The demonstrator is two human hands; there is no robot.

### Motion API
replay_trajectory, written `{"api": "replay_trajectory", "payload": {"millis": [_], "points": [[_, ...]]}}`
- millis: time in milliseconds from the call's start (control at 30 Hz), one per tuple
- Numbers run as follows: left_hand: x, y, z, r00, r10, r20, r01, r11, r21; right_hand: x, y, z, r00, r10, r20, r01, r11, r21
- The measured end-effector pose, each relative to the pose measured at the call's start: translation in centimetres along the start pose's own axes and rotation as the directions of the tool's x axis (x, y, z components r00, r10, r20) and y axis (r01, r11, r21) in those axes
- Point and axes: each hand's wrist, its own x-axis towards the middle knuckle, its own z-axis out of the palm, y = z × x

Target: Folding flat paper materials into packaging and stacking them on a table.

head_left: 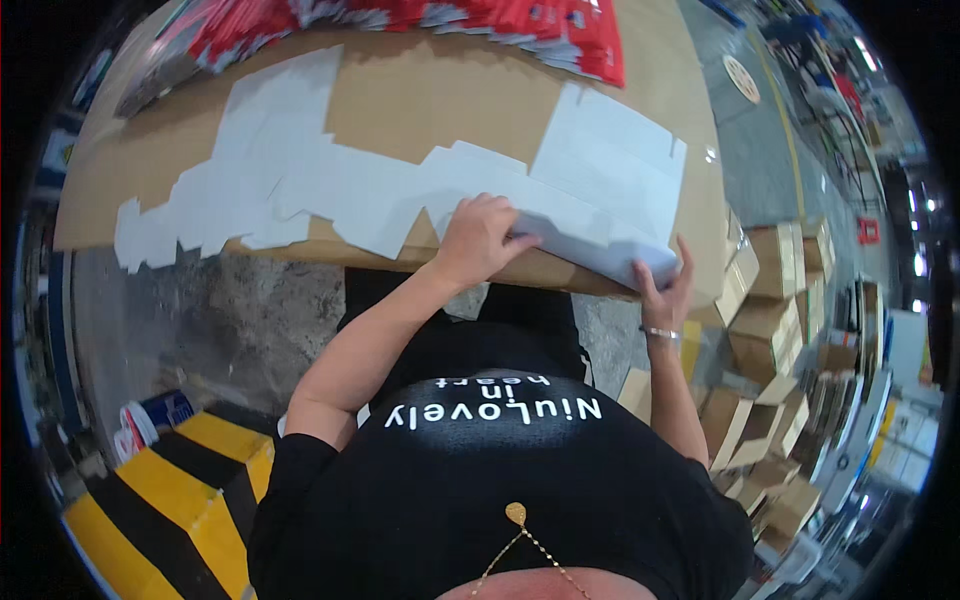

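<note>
A white flat carton blank [590,225] lies at the near edge of a brown cardboard-covered table [420,100]. My left hand [482,235] presses down on the blank's folded near edge with curled fingers. My right hand [665,285] grips the blank's right near corner from below the table edge, a bracelet on its wrist. More white die-cut blanks [260,180] are spread flat across the table to the left.
A heap of red printed packets [420,20] lies along the table's far side. Several open brown cartons [770,330] are stacked on the floor at the right. A yellow and black striped block [170,490] sits at the lower left on the grey floor.
</note>
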Motion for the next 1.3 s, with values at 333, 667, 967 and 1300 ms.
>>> {"api": "replay_trajectory", "payload": {"millis": [333, 667, 967, 1300], "points": [[-0.8, 3.3, 0.2, 0.95, 0.307, 0.048, -0.303, 0.879, 0.369, 0.4, -2.7, 5.9, 0.612, -0.664, 0.431, 0.758, 0.647, -0.08], [0.4, 0.1, -1.3, 0.994, -0.091, 0.065, 0.067, 0.95, 0.307, 0.7, -3.7, 5.5, 0.512, -0.662, 0.547, 0.832, 0.541, -0.124], [-2.8, 6.4, 4.0, 0.988, -0.024, 0.152, -0.072, 0.802, 0.592, -9.0, -4.4, 5.1, 0.689, 0.333, 0.644, -0.682, 0.6, 0.419], [-1.9, 6.8, 2.4, 0.978, 0.18, 0.104, -0.191, 0.976, 0.106, -3.5, -3.4, 4.9, 0.747, -0.657, -0.103, 0.566, 0.709, -0.42]]}}
